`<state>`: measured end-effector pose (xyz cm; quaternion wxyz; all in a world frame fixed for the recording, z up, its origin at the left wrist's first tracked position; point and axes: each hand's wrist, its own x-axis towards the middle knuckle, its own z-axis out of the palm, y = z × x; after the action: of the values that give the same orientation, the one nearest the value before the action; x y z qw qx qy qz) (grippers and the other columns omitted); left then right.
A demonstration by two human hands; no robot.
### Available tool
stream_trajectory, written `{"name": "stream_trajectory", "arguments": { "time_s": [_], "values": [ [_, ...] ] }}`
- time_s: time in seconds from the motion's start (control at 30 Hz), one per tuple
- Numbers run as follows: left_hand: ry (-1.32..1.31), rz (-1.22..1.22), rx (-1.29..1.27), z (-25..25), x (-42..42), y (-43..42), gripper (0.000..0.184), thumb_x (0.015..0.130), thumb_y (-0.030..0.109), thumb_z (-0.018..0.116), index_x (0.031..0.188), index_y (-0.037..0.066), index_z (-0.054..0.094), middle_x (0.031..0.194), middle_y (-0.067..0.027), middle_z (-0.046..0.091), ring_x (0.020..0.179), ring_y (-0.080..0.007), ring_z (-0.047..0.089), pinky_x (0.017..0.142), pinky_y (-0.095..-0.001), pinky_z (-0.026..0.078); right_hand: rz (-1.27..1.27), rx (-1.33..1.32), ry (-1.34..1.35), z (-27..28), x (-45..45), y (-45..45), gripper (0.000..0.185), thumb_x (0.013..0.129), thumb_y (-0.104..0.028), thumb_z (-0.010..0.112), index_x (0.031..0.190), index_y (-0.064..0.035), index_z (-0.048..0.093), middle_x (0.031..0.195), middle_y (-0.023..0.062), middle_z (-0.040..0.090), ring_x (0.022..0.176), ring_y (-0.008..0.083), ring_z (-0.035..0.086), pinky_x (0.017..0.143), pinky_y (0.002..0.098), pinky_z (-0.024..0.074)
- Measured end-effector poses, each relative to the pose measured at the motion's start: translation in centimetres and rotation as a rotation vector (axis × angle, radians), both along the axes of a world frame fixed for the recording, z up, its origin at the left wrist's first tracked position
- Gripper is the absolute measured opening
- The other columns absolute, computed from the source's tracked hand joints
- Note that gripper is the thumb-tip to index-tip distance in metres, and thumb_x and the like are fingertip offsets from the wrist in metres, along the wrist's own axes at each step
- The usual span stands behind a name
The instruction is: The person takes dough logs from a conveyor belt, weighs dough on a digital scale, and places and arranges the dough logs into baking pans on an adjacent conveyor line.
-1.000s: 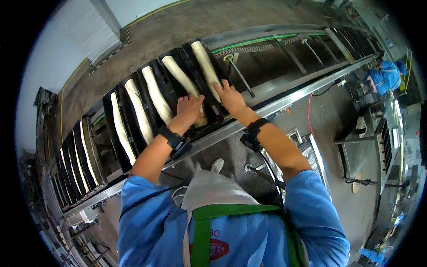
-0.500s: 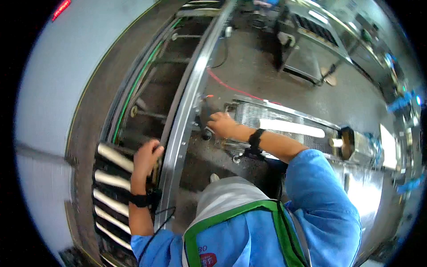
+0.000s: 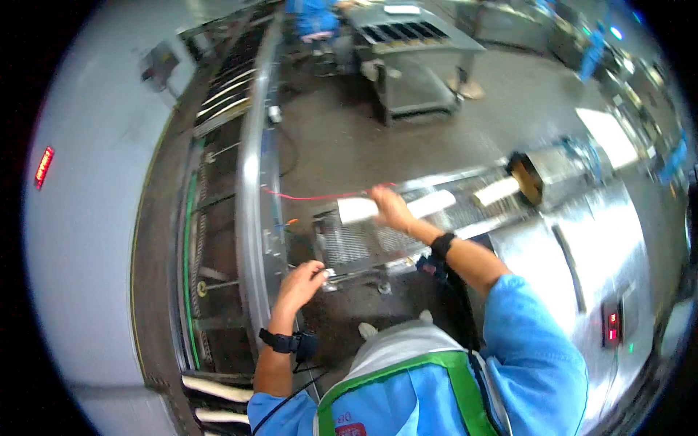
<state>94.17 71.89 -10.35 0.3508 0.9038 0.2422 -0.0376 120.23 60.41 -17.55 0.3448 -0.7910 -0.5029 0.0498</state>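
Note:
My right hand (image 3: 392,208) is over the mesh conveyor, its fingers curled round the middle of a long white dough piece (image 3: 433,204). The dough shows on both sides of the hand; the fingers' undersides are hidden. My left hand (image 3: 300,285) is near the conveyor's front left corner, fingers slightly apart and nothing seen in them. Beneath the dough lies the metal mesh belt (image 3: 345,245). Another dough piece (image 3: 498,192) comes out of a metal housing (image 3: 556,178) at the belt's right end.
A long steel rail (image 3: 251,167) borders the tray conveyor on my left. Black trays with dough strips (image 3: 218,389) lie at lower left, more farther up. A steel cart (image 3: 418,73) bears black trays. A person in blue (image 3: 314,22) stands beyond. A red cord (image 3: 313,197) crosses the floor.
My view has turned right. My right hand has gone from the belt's left end onto the dough piece. My left hand has moved from the tray conveyor across the rail, towards the mesh belt.

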Motion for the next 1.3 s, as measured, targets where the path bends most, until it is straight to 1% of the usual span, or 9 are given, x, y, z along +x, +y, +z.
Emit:
{"name": "stream_trajectory", "arguments": {
  "time_s": [0.1, 0.3, 0.43, 0.57, 0.73, 0.9, 1.03, 1.1, 1.3],
  "values": [
    [0.051, -0.092, 0.005, -0.5, 2.6, -0.9, 0.031, 0.077, 0.028, 0.051, 0.098, 0.005, 0.052, 0.094, -0.0129, 0.055, 0.085, -0.0266, 0.053, 0.073, -0.0339, 0.041, -0.068, 0.385, 0.293, 6.0, 5.1, -7.1, 0.028, 0.063, -0.007, 0.06, 0.086, -0.0059, 0.043, 0.081, 0.0038, 0.045, 0.078, 0.0143, 0.048, 0.068, 0.0283, 0.0413],
    [0.073, -0.3, -0.001, -2.7, 10.1, -5.7, 0.037, 0.077, 0.029, 0.052, 0.107, 0.007, 0.048, 0.111, -0.0124, 0.046, 0.103, -0.03, 0.042, 0.084, -0.0377, 0.034, -0.486, 0.809, 0.446, 12.8, 4.5, -28.8, 0.038, 0.07, -0.013, 0.058, 0.105, -0.0027, 0.044, 0.094, 0.0051, 0.048, 0.087, 0.0131, 0.047, 0.075, 0.026, 0.041],
    [0.0, -0.413, 0.176, -6.5, 16.9, -8.6, 0.047, 0.074, 0.026, 0.054, 0.115, 0.008, 0.04, 0.117, -0.0147, 0.04, 0.107, -0.0329, 0.036, 0.088, -0.0383, 0.031, -0.828, 0.853, 0.387, 5.0, -0.2, -41.2, 0.051, 0.073, -0.015, 0.058, 0.116, -0.0019, 0.034, 0.099, 0.0084, 0.047, 0.091, 0.0178, 0.048, 0.077, 0.0281, 0.0419],
    [0.012, -0.496, 0.287, -8.7, 23.8, -13.3, 0.057, 0.071, 0.024, 0.057, 0.12, 0.009, 0.032, 0.123, -0.0145, 0.033, 0.113, -0.0332, 0.03, 0.09, -0.0447, 0.027, -1.295, 1.038, 0.98, -8.6, -5.7, -50.8, 0.037, 0.079, -0.019, 0.052, 0.108, -0.0041, 0.035, 0.097, 0.0111, 0.046, 0.083, 0.0168, 0.051, 0.067, 0.0273, 0.0462],
    [0.0, -0.474, 0.474, -10.6, 29.5, -17.8, 0.067, 0.069, 0.021, 0.06, 0.125, 0.012, 0.025, 0.122, -0.0125, 0.033, 0.114, -0.0307, 0.029, 0.091, -0.0458, 0.024, -1.396, 1.152, 1.034, -6.4, -9.0, -53.4, 0.018, 0.084, -0.019, 0.044, 0.095, -0.0061, 0.038, 0.076, 0.0072, 0.051, 0.064, 0.0144, 0.054, 0.055, 0.0249, 0.0471],
    [-0.098, -0.461, 0.655, -12.9, 31.6, -16.7, 0.069, 0.064, 0.014, 0.062, 0.124, 0.014, 0.026, 0.1, -0.0162, 0.049, 0.091, -0.0333, 0.048, 0.08, -0.0429, 0.037, -1.333, 1.09, 0.963, -9.9, -8.0, -56.4, 0.009, 0.08, -0.008, 0.045, 0.088, -0.0076, 0.041, 0.067, 0.0056, 0.048, 0.058, 0.015, 0.053, 0.043, 0.0236, 0.0434],
    [0.216, -0.448, 0.321, -11.5, 32.4, -16.0, 0.066, 0.061, 0.018, 0.064, 0.116, 0.007, 0.028, 0.098, -0.0191, 0.049, 0.084, -0.0357, 0.051, 0.071, -0.0439, 0.042, -1.5, 0.956, 0.838, -8.5, -6.9, -56.7, 0.025, 0.074, -0.002, 0.048, 0.096, -0.0064, 0.037, 0.074, 0.0082, 0.047, 0.05, 0.0119, 0.046, 0.039, 0.0214, 0.039],
    [0.284, -0.236, -0.273, -14.6, 33.4, -15.5, 0.06, 0.061, 0.019, 0.061, 0.11, 0.002, 0.03, 0.096, -0.0193, 0.048, 0.081, -0.0323, 0.053, 0.067, -0.0413, 0.044, -1.398, 0.891, 0.921, -9.7, -6.6, -57.9, 0.033, 0.072, -0.001, 0.051, 0.1, -0.0057, 0.034, 0.077, 0.0103, 0.047, 0.054, 0.0112, 0.046, 0.042, 0.0218, 0.0407],
    [0.222, -0.539, -0.963, -7.2, 30.5, -28.3, 0.048, 0.071, 0.01, 0.049, 0.114, 0.003, 0.029, 0.096, -0.0092, 0.044, 0.084, -0.0196, 0.047, 0.072, -0.0323, 0.041, -1.224, 0.708, 1.096, -8.2, -5.2, -58.2, 0.029, 0.074, -0.016, 0.057, 0.096, -0.005, 0.042, 0.077, 0.0099, 0.053, 0.058, 0.0113, 0.049, 0.047, 0.0209, 0.0421]
  ]
}}
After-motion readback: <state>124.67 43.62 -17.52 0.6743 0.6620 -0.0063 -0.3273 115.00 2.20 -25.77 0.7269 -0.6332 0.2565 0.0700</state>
